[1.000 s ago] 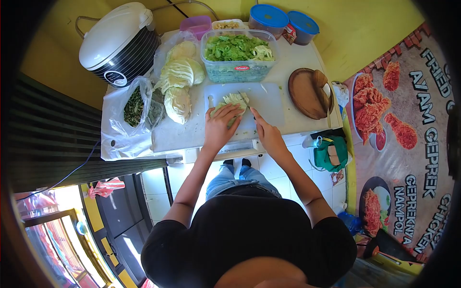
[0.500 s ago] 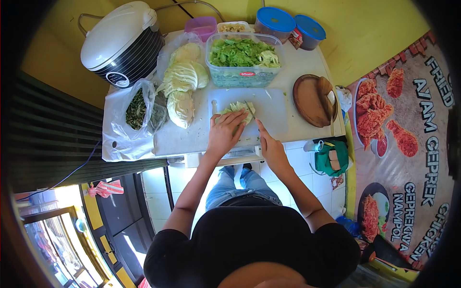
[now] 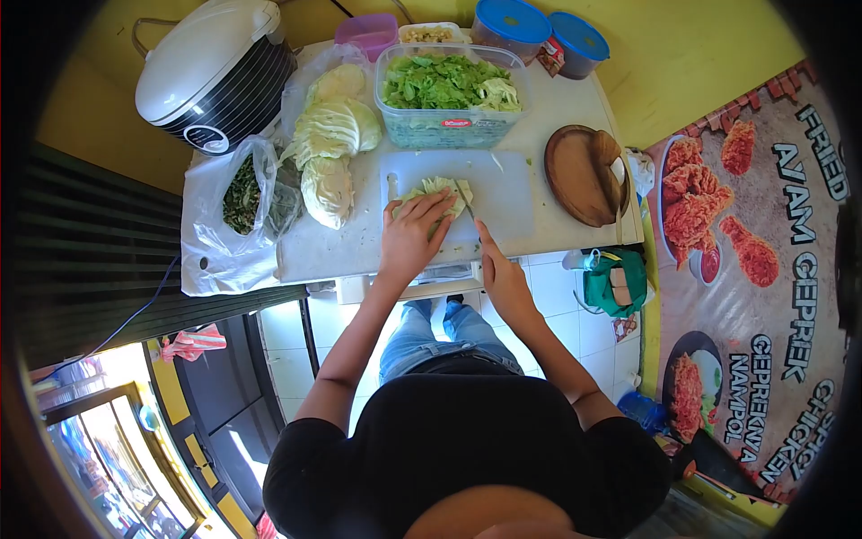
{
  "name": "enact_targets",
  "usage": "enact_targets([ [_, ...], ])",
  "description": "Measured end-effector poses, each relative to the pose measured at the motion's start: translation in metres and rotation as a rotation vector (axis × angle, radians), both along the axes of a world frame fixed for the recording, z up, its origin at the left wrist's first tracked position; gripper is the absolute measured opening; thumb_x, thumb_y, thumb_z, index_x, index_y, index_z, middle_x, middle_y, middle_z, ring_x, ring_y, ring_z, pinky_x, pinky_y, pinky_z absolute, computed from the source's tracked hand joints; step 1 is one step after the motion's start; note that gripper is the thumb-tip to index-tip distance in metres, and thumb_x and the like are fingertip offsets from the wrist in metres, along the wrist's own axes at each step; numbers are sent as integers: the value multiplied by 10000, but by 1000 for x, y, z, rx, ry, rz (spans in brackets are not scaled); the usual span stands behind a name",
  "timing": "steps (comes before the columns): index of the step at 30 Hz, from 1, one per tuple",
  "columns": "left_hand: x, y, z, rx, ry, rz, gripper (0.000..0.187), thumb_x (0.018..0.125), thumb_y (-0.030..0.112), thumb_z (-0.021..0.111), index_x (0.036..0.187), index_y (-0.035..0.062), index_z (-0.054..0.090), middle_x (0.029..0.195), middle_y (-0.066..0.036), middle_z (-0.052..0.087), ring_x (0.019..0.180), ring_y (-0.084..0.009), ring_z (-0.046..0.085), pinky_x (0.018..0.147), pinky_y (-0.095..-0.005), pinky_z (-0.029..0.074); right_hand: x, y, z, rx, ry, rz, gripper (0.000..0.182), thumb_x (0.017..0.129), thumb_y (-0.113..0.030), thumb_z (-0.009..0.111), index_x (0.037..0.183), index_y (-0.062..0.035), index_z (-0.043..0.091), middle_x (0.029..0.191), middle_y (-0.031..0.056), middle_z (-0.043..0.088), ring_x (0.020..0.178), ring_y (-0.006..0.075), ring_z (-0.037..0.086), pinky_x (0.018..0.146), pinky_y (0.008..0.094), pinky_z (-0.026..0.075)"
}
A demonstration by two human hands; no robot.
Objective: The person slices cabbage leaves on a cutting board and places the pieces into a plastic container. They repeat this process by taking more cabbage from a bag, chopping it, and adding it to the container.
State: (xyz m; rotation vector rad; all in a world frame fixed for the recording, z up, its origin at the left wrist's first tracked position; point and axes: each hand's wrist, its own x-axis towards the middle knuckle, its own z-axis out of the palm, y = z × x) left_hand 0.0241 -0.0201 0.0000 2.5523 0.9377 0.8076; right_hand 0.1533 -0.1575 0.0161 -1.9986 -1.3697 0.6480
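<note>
My left hand (image 3: pixel 417 232) presses down on a piece of cabbage (image 3: pixel 435 186), its fingers closed over the top. The cabbage lies on a pale cutting board (image 3: pixel 510 193), with cut shreds at its far edge. My right hand (image 3: pixel 505 280) is wrapped round the handle of a knife (image 3: pixel 465 199). The blade points away from me and stands against the cabbage's right side, just beyond my left fingertips. Behind the board is a clear tub (image 3: pixel 449 130) with cut green leaves (image 3: pixel 440 81) and a little shredded cabbage. Larger cabbage pieces (image 3: pixel 328 184) rest left of the board.
A rice cooker (image 3: pixel 215 72) stands at the back left, near a plastic bag of dark leaves (image 3: pixel 242 198). To the right are a wooden plate (image 3: pixel 575 184) with a pestle-like piece. Blue-lidded containers (image 3: pixel 512 22) and a purple tub (image 3: pixel 368 36) line the wall.
The view has shifted slightly, so the table sits a little higher and further left. My left hand still holds the cabbage; the knife stays at its right side.
</note>
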Motion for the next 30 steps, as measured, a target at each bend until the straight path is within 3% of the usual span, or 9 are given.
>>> enact_targets([
  [8, -2, 0, 0, 4, 2, -24, 319, 925, 248, 587, 1236, 191, 631, 1276, 27, 610, 1139, -162, 564, 1037, -423, 290, 10, -22, 3, -78, 114, 3, 534, 998, -151, 442, 1501, -252, 294, 681, 231, 596, 604, 383, 627, 607, 449, 499],
  [14, -3, 0, -1, -8, -8, -23, 325, 924, 244, 585, 1242, 189, 628, 1286, 23, 606, 1151, -163, 560, 1044, -423, 281, 31, -40, 7, -52, 127, -92, 491, 1005, -152, 462, 1471, -279, 370, 657, 212, 560, 575, 275, 610, 624, 345, 484],
  [17, -2, 0, -1, -21, -12, -24, 314, 924, 246, 585, 1227, 187, 638, 1283, 24, 609, 1146, -164, 562, 1042, -422, 284, 46, -39, -1, 29, 96, -149, 483, 1008, -154, 458, 1468, -278, 375, 673, 215, 563, 586, 276, 604, 634, 339, 483],
  [18, -2, 0, -1, -23, -13, -32, 314, 924, 246, 585, 1227, 187, 638, 1283, 24, 609, 1146, -164, 562, 1042, -422, 284, 47, -36, -1, 88, 116, -150, 481, 1008, -152, 459, 1466, -275, 380, 687, 214, 559, 592, 228, 576, 636, 332, 478],
  [24, -1, 0, 0, -24, -28, -21, 297, 916, 238, 600, 1203, 181, 652, 1270, 27, 618, 1134, -159, 570, 1037, -427, 290, 42, -25, 19, -8, 166, -194, 447, 1010, -174, 466, 1445, -268, 426, 703, 190, 565, 621, 146, 513, 647, 301, 466],
  [30, -2, 1, 0, -14, -40, -24, 301, 914, 236, 605, 1207, 182, 649, 1271, 24, 618, 1136, -159, 572, 1050, -435, 280, 57, -26, 23, 48, 161, -130, 387, 1004, -201, 485, 1387, -247, 512, 723, 161, 573, 599, 173, 486, 652, 295, 462],
])
